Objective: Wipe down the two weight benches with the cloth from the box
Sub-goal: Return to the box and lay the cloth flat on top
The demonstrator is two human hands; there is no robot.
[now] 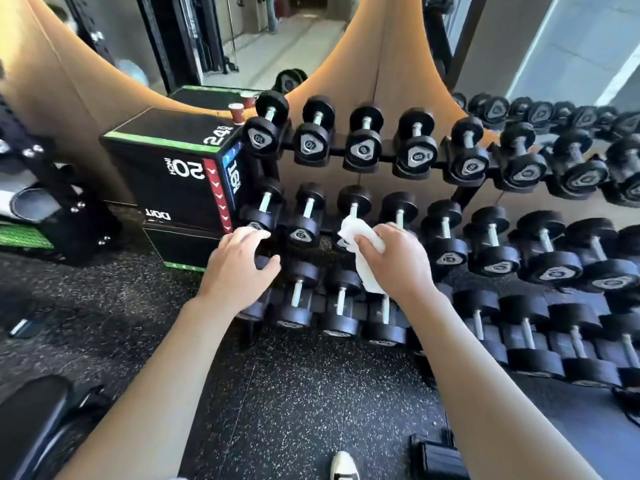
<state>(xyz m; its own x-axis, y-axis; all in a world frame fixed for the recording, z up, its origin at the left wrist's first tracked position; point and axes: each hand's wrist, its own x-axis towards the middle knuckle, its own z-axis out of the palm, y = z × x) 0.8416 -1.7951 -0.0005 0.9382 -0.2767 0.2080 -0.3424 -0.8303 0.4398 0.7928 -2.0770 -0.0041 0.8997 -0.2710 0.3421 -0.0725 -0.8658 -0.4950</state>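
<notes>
My right hand (394,258) grips a white cloth (356,233) in front of the dumbbell rack; part of the cloth hangs below the hand. My left hand (242,261) is held out beside it with fingers loosely spread, holding nothing. A black padded bench end (31,414) shows at the bottom left corner. A black plyo box (173,168) marked 20, 24 and 16 stands to the left of the rack. The second bench is out of view.
A three-tier rack of black dumbbells (415,216) fills the middle and right. A red paper cup (237,112) stands on the plyo box. Speckled rubber floor (294,393) lies below. My shoe (343,465) and a black object (436,455) sit at the bottom.
</notes>
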